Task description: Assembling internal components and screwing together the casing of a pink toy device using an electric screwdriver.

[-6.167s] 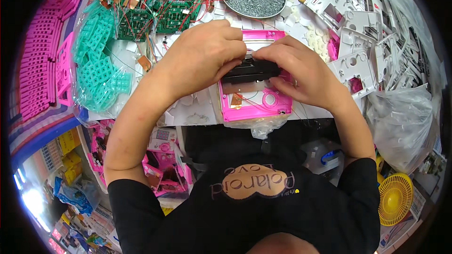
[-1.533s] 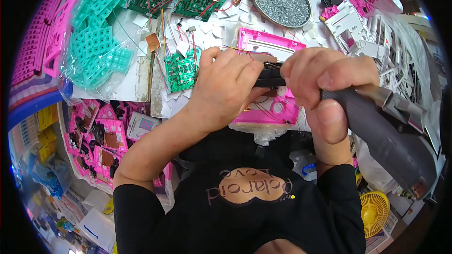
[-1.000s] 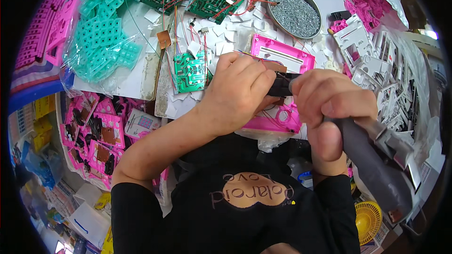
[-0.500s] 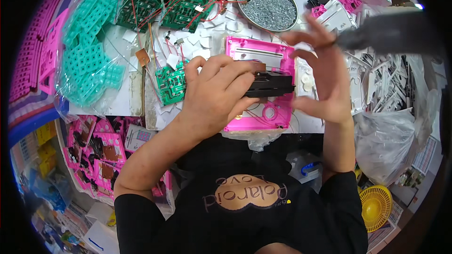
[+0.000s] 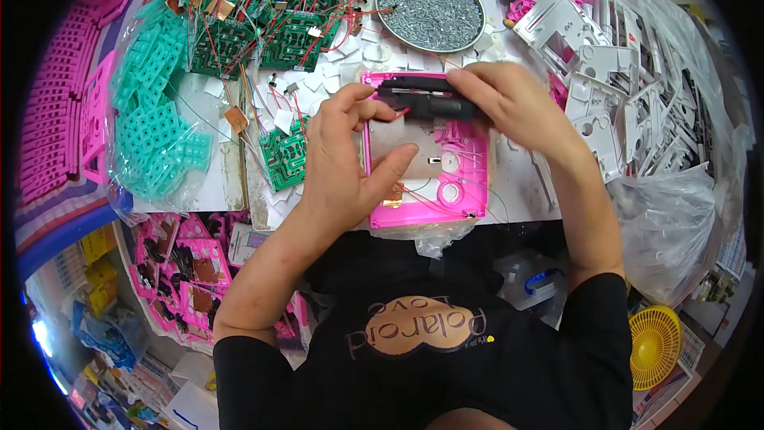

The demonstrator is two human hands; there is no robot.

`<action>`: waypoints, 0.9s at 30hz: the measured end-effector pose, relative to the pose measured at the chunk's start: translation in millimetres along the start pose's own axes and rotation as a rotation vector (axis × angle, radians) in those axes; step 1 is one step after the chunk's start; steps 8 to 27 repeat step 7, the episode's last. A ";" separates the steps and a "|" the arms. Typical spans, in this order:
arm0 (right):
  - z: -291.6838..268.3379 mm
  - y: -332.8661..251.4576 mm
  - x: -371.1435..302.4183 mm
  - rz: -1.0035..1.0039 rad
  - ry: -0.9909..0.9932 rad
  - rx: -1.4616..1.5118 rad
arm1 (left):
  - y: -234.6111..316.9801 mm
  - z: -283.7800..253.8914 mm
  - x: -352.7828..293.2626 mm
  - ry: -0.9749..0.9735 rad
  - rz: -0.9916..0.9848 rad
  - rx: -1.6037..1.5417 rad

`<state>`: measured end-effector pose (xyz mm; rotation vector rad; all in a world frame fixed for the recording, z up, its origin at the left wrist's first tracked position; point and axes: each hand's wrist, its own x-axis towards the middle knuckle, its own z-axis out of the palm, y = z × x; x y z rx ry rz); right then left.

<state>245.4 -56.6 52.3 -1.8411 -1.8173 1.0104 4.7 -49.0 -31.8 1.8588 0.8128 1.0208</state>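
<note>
A long black plastic part (image 5: 430, 103), blurred by motion, is tilted over the far half of a pink plastic casing (image 5: 469, 205). My right hand (image 5: 513, 103) is closed round its right end. At the left end, the fingers of my left hand (image 5: 338, 143) curl against the part near a bit of red wire, with the thumb stretched apart over the casing. Inside the casing lie a grey panel (image 5: 402, 143), thin wires and a pink ring. A green circuit board (image 5: 286, 155) with wires lies just left of my left hand.
Wired circuit boards (image 5: 294, 36) and a round tin of small metal screws (image 5: 431, 12) stand at the back. Bagged teal keypads (image 5: 155, 127) are at left, white plastic parts (image 5: 605, 95) at right. Below left sits a bin of pink casings (image 5: 187, 271); a yellow basket (image 5: 655, 346) is below right.
My right hand has moved left and closed on the black part, which is shifted to the far side of the casing, uncovering the grey panel. A blurred dark object at right has left view.
</note>
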 end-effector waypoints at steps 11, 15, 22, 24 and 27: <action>-5.6 -3.6 4.7 -0.259 0.337 -0.479 | 17.0 -8.2 9.5 -0.191 0.208 0.643; -5.6 -3.6 4.7 -0.259 0.337 -0.479 | 17.0 -8.2 9.5 -0.191 0.208 0.643; -5.6 -3.6 4.7 -0.259 0.337 -0.479 | 17.0 -8.2 9.5 -0.191 0.208 0.643; -5.6 -3.6 4.7 -0.259 0.337 -0.479 | 17.0 -8.2 9.5 -0.191 0.208 0.643; -5.6 -3.6 4.7 -0.259 0.337 -0.479 | 17.0 -8.2 9.5 -0.191 0.208 0.643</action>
